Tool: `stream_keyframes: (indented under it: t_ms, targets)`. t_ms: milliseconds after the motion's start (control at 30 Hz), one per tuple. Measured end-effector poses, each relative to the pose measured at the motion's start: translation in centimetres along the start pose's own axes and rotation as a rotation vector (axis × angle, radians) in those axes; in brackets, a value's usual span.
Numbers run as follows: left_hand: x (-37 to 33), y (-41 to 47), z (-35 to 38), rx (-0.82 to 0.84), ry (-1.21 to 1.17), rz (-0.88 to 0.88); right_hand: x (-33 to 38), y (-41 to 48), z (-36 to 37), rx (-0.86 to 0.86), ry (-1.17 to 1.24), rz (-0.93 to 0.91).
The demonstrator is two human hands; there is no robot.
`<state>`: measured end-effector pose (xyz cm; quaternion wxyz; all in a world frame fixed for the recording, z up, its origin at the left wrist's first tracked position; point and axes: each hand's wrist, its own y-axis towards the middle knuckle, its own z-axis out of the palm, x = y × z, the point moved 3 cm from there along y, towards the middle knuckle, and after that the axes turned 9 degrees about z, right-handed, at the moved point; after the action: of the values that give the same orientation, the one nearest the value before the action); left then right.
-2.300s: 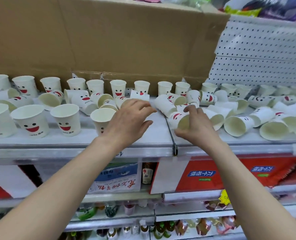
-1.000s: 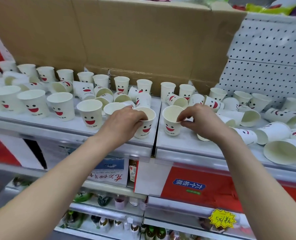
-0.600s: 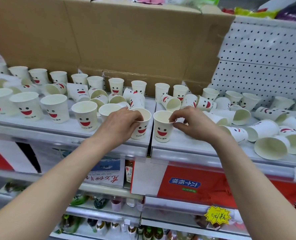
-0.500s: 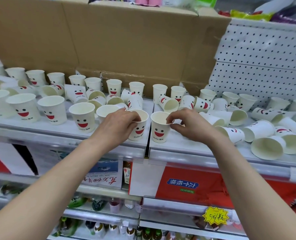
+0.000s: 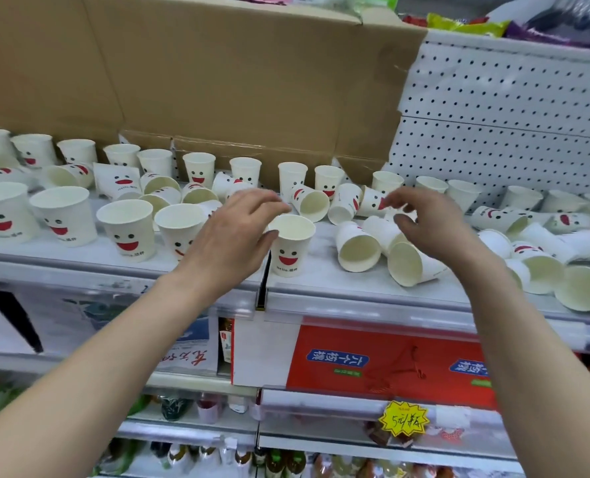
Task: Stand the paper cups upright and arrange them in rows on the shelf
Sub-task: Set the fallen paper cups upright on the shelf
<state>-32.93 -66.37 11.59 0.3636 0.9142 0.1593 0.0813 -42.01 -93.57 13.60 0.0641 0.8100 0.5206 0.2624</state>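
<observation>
Head view: both arms reach up to the shelf [image 5: 324,281], and neither grip has hold of anything. The left grip [image 5: 228,239] hangs palm down with its fingers spread and relaxed. Its thumb lies just beside the rim of an upright cup [image 5: 291,248] that stands to its right, near the shelf's front edge; whether thumb and rim touch I cannot tell. That cup shows two dot eyes, a red smiling mouth and the word "Hello." followed by small characters too fine to read. Left of the left grip, four more cups with the same face stand upright in a front row [image 5: 128,231].

The right grip [image 5: 431,225] hovers with its fingers loosely bent, holding nothing, over tipped cups [image 5: 357,246] that lie on their sides with their mouths toward the front. More fallen cups [image 5: 542,267] spread away to its right. Beyond both grips, a back row [image 5: 198,169] of upright cups lines the foot of a cardboard box [image 5: 217,81], and other cups lie between the rows. A white pegboard [image 5: 510,139] rises behind the right grip.

Under the grips, a red box [image 5: 407,339] carries blue labels with white Chinese characters, upside down. A white sheet [image 5: 183,353] under the left forearm bears red characters, also upside down. Lower down, a yellow starburst tag [image 5: 404,420] is handwritten with a "5" and two characters, above bottles [image 5: 280,462].
</observation>
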Motion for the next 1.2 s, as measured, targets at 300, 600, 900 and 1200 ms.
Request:
stream_keyframes:
  t_ms: [300, 600, 900, 1200]
  targets:
    - [-7.2, 6.1, 10.3, 0.177, 0.027, 0.014, -4.0, -2.7, 1.0, 0.017, -0.324, 0.081]
    - [-5.9, 9.0, 9.4, 0.222, 0.219, -0.047, -5.2, -2.0, -1.2, -0.203, -0.134, 0.079]
    - [-3.4, 9.9, 9.2, 0.339, 0.119, -0.132, -5.5, -0.2, -0.2, 0.089, 0.072, 0.240]
    - [-5.1, 7.7, 6.2, 0.281, -0.108, 0.071, -4.4, -3.1, -1.2, 0.147, 0.132, 0.055]
